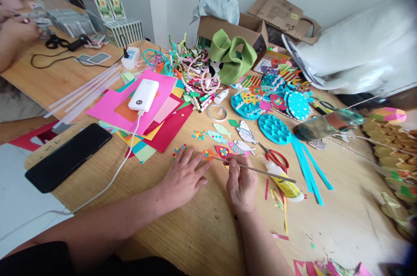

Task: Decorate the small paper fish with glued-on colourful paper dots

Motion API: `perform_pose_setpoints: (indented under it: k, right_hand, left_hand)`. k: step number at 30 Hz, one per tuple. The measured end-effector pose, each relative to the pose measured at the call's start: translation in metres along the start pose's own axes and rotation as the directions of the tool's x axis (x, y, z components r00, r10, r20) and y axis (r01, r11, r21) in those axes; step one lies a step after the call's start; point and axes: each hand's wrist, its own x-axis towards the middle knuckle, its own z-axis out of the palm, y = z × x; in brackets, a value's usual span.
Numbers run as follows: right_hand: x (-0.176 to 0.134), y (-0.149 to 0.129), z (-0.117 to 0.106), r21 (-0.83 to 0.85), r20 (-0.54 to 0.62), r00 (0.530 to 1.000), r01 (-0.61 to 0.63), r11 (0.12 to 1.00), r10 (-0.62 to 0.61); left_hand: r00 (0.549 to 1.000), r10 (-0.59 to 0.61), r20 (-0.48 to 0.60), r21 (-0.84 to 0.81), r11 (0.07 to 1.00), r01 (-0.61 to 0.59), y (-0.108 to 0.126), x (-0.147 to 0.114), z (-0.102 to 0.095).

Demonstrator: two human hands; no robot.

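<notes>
Nearest, the person's forearms [130, 211] reach over a wooden table [202, 232]. Between the hands, at their far side, lies an orange paper fish [208, 154]. The left hand [182, 176] rests flat, fingers spread; the right hand [241, 182] pinches a thin stick [260, 170], tip at the fish. Other paper fish [216, 137] crowd beyond. Close right: red scissors [269, 153], glue bottle [286, 187]. Left: phone [68, 156], white cable [110, 185].

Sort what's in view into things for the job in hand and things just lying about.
Probably the job:
- thin stick, in the right hand
- orange paper fish, near the left hand
- scissors
- yellow bottle

Probably just lying about:
- phone
- power bank
</notes>
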Motion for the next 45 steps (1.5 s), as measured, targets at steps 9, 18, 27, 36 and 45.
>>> perform_pose_setpoints:
  k: [9, 18, 27, 36, 45]
  right_hand:
    - [0.006, -0.005, -0.004, -0.051, 0.053, 0.998, 0.036, 0.998, -0.033]
    - [0.011, -0.012, -0.002, -0.087, 0.159, 0.976, 0.163, 0.983, -0.148]
    - [0.017, -0.016, -0.004, -0.121, 0.151, 0.975, 0.184, 0.975, -0.165]
    - [0.031, -0.027, -0.018, -0.131, 0.095, 0.995, 0.017, 0.991, -0.004]
    - [0.056, -0.029, -0.005, -0.074, 0.253, 0.963, 0.116, 0.99, -0.094]
  left_hand:
    - [1.0, 0.001, 0.005, 0.008, 1.0, -0.001, 0.0, 0.0, 0.0]
    - [1.0, 0.007, 0.011, 0.009, 1.0, -0.007, 0.0, 0.001, -0.001]
    - [1.0, 0.009, 0.005, -0.002, 1.0, -0.009, 0.0, 0.0, 0.0]
    - [0.999, 0.003, 0.045, -0.008, 1.0, -0.003, 0.0, 0.001, -0.004]
    - [1.0, 0.004, 0.026, -0.015, 1.0, -0.003, -0.001, 0.0, 0.0]
